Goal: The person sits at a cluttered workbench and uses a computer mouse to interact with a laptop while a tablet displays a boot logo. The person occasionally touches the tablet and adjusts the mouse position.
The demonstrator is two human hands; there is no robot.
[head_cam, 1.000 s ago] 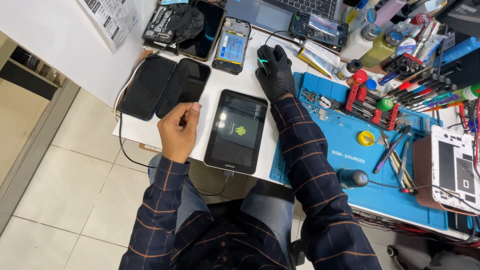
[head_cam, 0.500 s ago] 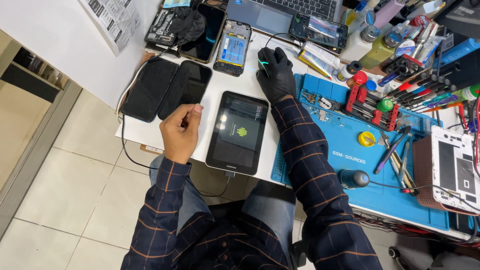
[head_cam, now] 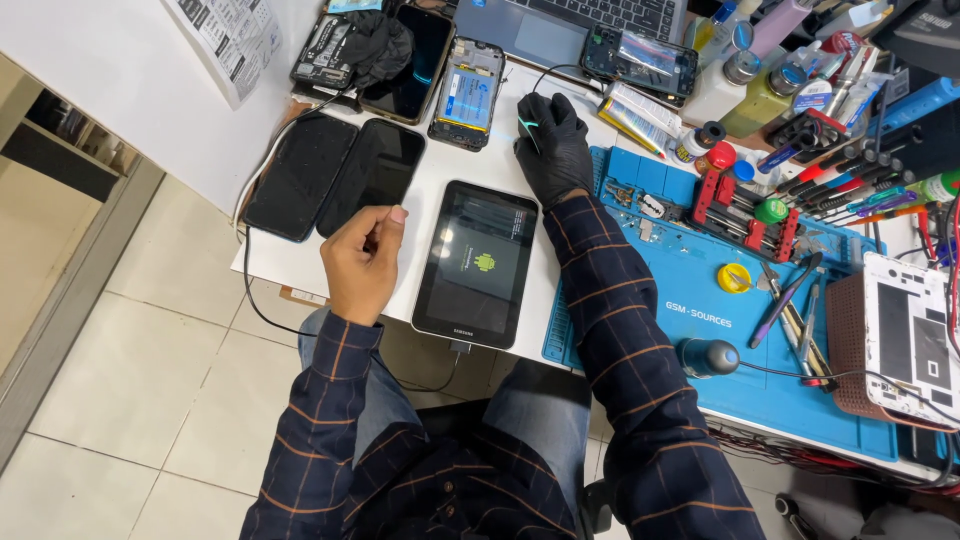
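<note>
1. Near edge of the bench (head_cam: 300, 272): the tablet (head_cam: 476, 263) lies flat, screen up and lit, showing a small green figure. A cable (head_cam: 262, 310) plugs into its near end and hangs off the edge.
2. Left hand (head_cam: 362, 262) is just left of the tablet, loosely curled, thumb against forefinger, grasping nothing I can see. It does not touch the tablet.
3. Right hand (head_cam: 553, 143), in a black glove, is closed over a mouse (head_cam: 528, 128) beyond the tablet's far right corner. Only a sliver of the mouse shows under the palm.
4. Doing this well, by my judgement: leave the tablet flat and its plug undisturbed while the screen is up; keep the left hand clear of the glass; make small mouse moves so the sleeve does not drag across the blue mat (head_cam: 700, 300).
5. Left of the tablet, toward the left edge: two dark phones (head_cam: 340, 175) side by side, face up, screens off.
6. Far edge: an opened phone (head_cam: 466, 93) with its insides showing, a laptop (head_cam: 570, 25) cut off by the frame, bottles and tools crowding the far right corner.
7. Hard to tell: what the laptop screen shows (out of frame), where the cable ends, the small parts on the mat.
</note>
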